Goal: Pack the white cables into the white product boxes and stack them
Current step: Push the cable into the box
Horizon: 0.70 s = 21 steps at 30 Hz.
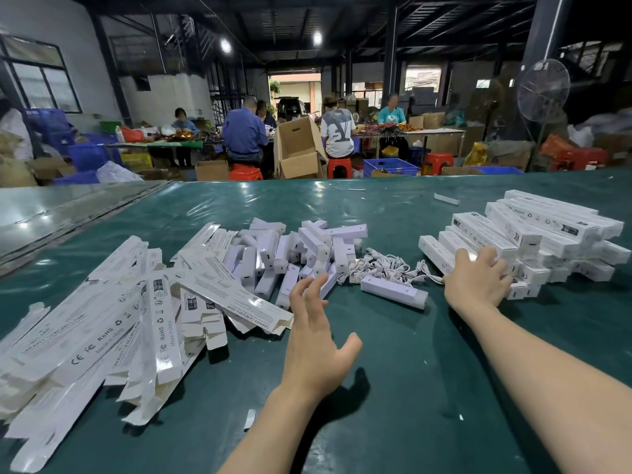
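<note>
The right hand (pixel 478 278) lies with fingers spread and fairly straight on the near edge of the stack of closed white cardboard product boxes (pixel 554 230) at the far right of the green plastic-covered counter (pixel 410 388); it presses on them and grips nothing. The left hand (pixel 319 340) hovers above the counter, fingers apart and empty, its fingertips close to the heap of short white rectangular blocks (pixel 273 251). The step appears to be squaring the stack while reaching for the next piece. To do it well, push the loose box ends flush with a flat palm, since the upper rows sit askew and could slide off. Take one cable at a time, because the tangle of thin white cables (pixel 386 266) is knotted together and a quick pull would likely drag several along. That tangle lies between the two hands, just left of the right hand's thumb side and beyond the left hand's fingertips to their right. A long white bar (pixel 393 291) lies just in front of the tangle. The flat unfolded white printed cartons (pixel 102 323) are spread well to the left of the left hand
</note>
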{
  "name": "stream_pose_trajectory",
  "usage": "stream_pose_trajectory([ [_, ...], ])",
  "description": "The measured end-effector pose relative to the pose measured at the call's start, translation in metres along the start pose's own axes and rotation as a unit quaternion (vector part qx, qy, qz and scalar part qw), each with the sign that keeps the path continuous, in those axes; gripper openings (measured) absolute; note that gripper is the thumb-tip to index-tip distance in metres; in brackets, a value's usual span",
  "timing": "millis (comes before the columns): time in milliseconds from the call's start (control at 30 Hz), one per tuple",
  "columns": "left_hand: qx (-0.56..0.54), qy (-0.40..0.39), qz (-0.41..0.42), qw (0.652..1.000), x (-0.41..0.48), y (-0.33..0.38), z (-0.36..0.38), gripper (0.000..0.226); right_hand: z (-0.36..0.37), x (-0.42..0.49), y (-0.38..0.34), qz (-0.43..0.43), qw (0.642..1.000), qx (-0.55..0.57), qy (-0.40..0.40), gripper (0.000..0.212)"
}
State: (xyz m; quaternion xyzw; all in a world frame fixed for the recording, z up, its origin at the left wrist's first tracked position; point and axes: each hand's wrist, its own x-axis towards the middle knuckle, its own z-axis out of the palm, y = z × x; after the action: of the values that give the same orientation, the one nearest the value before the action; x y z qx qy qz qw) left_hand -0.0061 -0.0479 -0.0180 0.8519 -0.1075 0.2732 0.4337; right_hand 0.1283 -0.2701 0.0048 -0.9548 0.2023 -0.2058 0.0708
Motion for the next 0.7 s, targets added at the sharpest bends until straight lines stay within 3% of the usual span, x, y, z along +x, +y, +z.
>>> stream_pose_trajectory([
  [167, 0.010, -0.013, -0.004, 1.000, 0.001, -0.001, 0.002, 0.072, -0.003, -0.009, -0.002, -0.010, 1.000, -0.001, -0.008, 0.035],
  [267, 0.028, -0.011, -0.023, 0.999, 0.003, -0.001, 0.000, 0.069, -0.003, -0.033, -0.014, -0.023, 0.990, 0.136, 0.032, 0.030],
  [367, 0.059, -0.002, -0.037, 0.998, 0.005, -0.001, -0.002, 0.046, -0.007, -0.065, -0.033, -0.013, 0.967, 0.249, 0.057, 0.028],
  [467, 0.156, 0.080, -0.042, 0.984, 0.008, -0.003, -0.008, 0.024, -0.015, -0.087, -0.052, -0.030, 0.942, 0.335, 0.015, 0.023],
  [533, 0.244, 0.137, -0.094, 0.955, 0.014, -0.007, -0.020, 0.026, -0.018, -0.099, -0.059, -0.037, 0.936, 0.346, -0.045, 0.020],
  [633, 0.349, 0.036, -0.227, 0.909, 0.018, -0.022, -0.040, 0.038, -0.014, -0.112, -0.062, -0.088, 0.960, 0.256, -0.066, 0.018],
  [700, 0.377, -0.031, -0.253, 0.890, 0.017, -0.027, -0.044, 0.035, -0.013, -0.113, -0.060, -0.114, 0.966, 0.225, -0.047, 0.018],
])
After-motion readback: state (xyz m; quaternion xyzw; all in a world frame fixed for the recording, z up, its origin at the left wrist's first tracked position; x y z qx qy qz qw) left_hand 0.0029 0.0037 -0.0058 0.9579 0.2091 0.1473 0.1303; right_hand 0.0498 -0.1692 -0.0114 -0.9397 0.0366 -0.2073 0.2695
